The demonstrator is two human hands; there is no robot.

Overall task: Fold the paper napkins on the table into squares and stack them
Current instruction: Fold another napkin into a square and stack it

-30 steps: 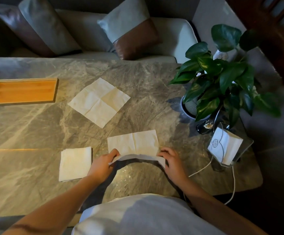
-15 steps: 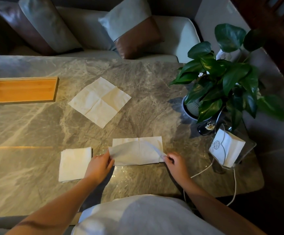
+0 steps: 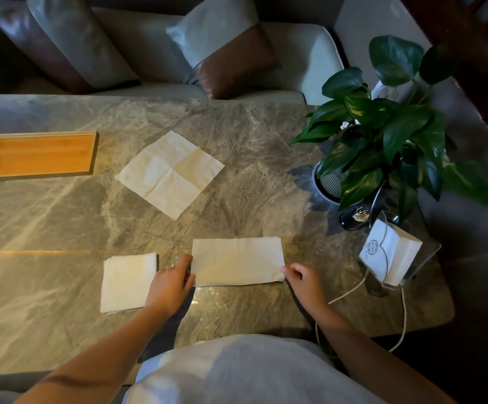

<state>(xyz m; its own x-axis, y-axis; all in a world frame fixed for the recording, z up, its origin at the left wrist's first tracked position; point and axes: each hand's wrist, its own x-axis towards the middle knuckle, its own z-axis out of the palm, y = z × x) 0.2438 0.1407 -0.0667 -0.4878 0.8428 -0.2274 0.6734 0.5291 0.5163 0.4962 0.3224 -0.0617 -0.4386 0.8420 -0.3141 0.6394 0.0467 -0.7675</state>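
While the half-folded napkin [image 3: 238, 261] lies flat on the counter [image 3: 62, 228], I pinch its left edge with my left hand [image 3: 171, 284] and its right corner with my right hand [image 3: 304, 277]; a folded square [image 3: 127, 282] sits just left, an unfolded napkin [image 3: 170, 173] farther off.

Single head-worn wide-angle view, looking forward and steeply down onto the surface [image 3: 237, 135] from close above; both hands [image 3: 170, 284] low in the frame, sofa [image 3: 295, 62] along the top edge, plant [image 3: 383, 135] at upper right.
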